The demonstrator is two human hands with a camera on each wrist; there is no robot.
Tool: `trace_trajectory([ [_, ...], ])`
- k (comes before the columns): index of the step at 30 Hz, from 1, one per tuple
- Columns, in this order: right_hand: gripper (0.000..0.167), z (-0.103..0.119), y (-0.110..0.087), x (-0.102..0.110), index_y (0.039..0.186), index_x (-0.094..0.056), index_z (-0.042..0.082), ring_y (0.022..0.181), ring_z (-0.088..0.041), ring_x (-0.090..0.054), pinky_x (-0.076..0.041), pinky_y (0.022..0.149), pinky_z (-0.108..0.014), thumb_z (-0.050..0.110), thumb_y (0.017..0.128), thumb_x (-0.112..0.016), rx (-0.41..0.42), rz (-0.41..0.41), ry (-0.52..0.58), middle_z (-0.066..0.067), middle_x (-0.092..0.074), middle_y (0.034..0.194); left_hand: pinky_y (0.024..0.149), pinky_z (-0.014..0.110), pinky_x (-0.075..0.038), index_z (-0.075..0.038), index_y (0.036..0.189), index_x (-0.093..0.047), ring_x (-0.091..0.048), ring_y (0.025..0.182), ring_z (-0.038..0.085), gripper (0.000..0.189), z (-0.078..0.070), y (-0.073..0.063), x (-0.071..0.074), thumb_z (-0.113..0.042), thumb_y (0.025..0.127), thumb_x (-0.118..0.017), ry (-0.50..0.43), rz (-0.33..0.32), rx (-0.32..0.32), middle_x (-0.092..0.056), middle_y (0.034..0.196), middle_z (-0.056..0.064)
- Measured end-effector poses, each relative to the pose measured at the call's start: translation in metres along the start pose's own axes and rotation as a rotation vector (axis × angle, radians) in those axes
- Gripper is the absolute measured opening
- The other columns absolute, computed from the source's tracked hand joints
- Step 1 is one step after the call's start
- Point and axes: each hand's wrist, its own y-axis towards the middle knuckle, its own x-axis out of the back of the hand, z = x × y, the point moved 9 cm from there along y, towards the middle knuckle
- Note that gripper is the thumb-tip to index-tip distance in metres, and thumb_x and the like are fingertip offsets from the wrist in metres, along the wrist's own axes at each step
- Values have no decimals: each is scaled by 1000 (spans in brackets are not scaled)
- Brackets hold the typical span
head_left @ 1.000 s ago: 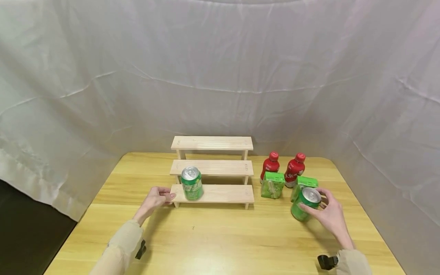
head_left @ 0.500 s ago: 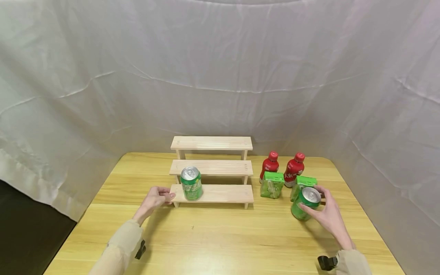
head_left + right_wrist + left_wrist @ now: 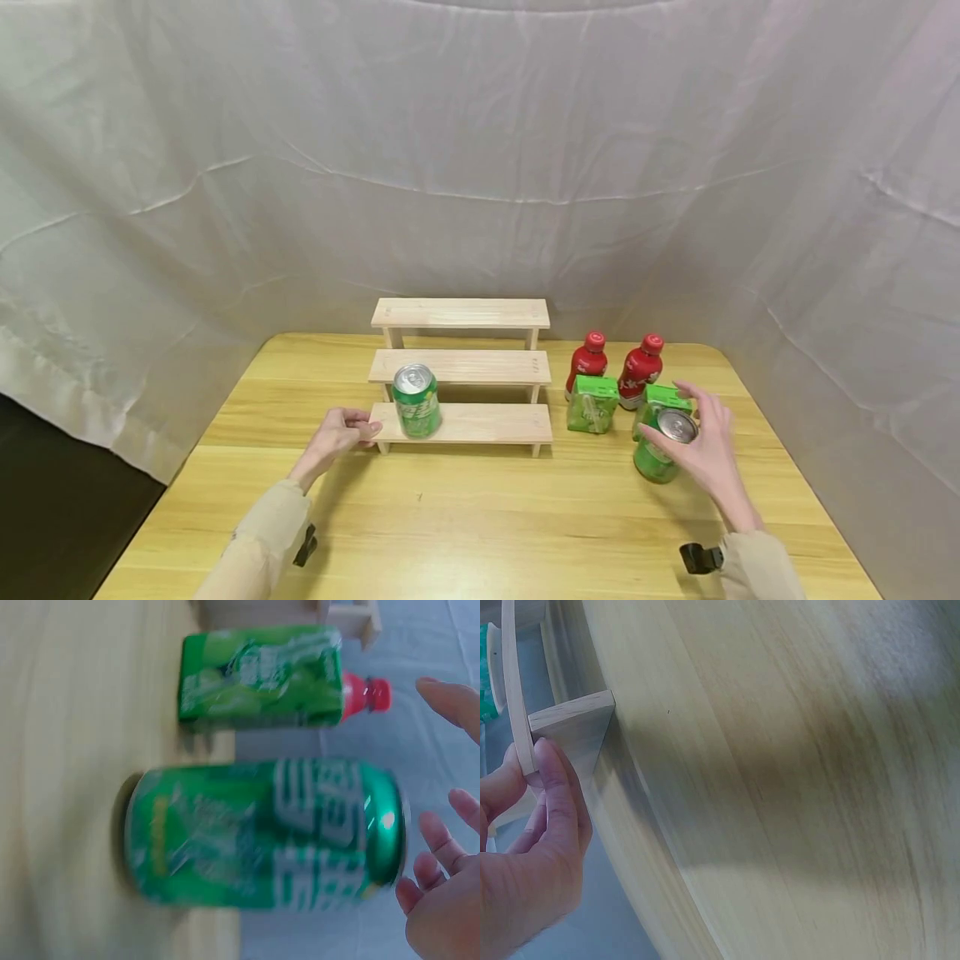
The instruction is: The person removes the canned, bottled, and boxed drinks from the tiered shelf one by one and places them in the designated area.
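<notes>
My left hand (image 3: 337, 437) pinches the left end of the bottom step of a three-tier wooden display stand (image 3: 491, 423); in the left wrist view, thumb and fingers (image 3: 559, 795) are on either side of the board. A green soda can (image 3: 417, 404) stands upright on that step, towards its left end. On the table at the right, another green soda can (image 3: 262, 832) stands upright. Just above its top my right hand (image 3: 708, 446) is spread, thumb and fingers apart from it in the right wrist view. A green drink carton (image 3: 662, 400) is right behind this can.
A second green drink carton (image 3: 592, 406) stands left of the first. Two red bottles (image 3: 588, 364) with red caps stand behind the cartons. Grey cloth (image 3: 480, 167) hangs around the back and sides of the wooden table (image 3: 480, 525).
My right hand has let go of the can on the table and risen slightly, its fingers spreading. That can stays where it was. My left hand keeps its grip on the stand.
</notes>
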Motion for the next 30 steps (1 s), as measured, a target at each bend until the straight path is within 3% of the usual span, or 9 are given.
trace_trajectory([
  [3,81,13,6,-7,141,-47,3,116,-32,-34,-30,89,-43,11,71,-89,16,27,27,-23,-50,126,82,31,-63,28,129,-42,-66,83,12,50,1,0,0,-4,96,-63,0,-3,4,-65,109,32],
  [7,79,28,13,-20,141,-46,4,119,-36,-33,-33,90,-48,13,75,-87,35,69,61,-23,-48,128,81,31,-63,27,129,-42,-66,82,12,50,1,0,1,-3,96,-63,-2,-3,6,-65,108,32],
  [13,77,56,26,-40,139,-48,4,121,-35,-37,-36,96,-54,12,73,-88,115,105,94,-21,-49,129,80,28,-63,27,128,-44,-66,81,11,47,1,0,0,-2,96,-62,-6,3,1,-66,105,28],
  [17,78,75,34,-52,139,-48,3,112,-26,-39,-38,88,-43,14,73,-88,157,134,98,-21,-51,128,80,28,-63,27,127,-44,-66,81,11,46,-1,0,0,-2,96,-62,-5,6,-5,-67,105,27],
  [20,79,87,39,-61,141,-48,4,108,-25,-41,-39,85,-40,15,75,-88,161,172,126,-21,-52,130,79,28,-63,27,127,-44,-66,82,11,47,-1,-1,0,-2,96,-63,-2,5,-5,-66,106,30],
  [26,77,109,48,-84,143,-47,9,122,-36,-45,-44,101,-55,19,78,-87,131,269,201,-17,-53,135,78,27,-63,27,128,-44,-66,81,10,46,-1,-1,-1,-1,96,-63,-11,-1,1,-66,108,31],
  [30,76,124,52,-100,142,-47,11,118,-29,-47,-45,99,-48,22,78,-87,146,318,231,-14,-54,132,78,26,-63,27,127,-44,-66,81,10,45,-1,-1,-1,-1,96,-62,-11,-3,-3,-67,106,30],
])
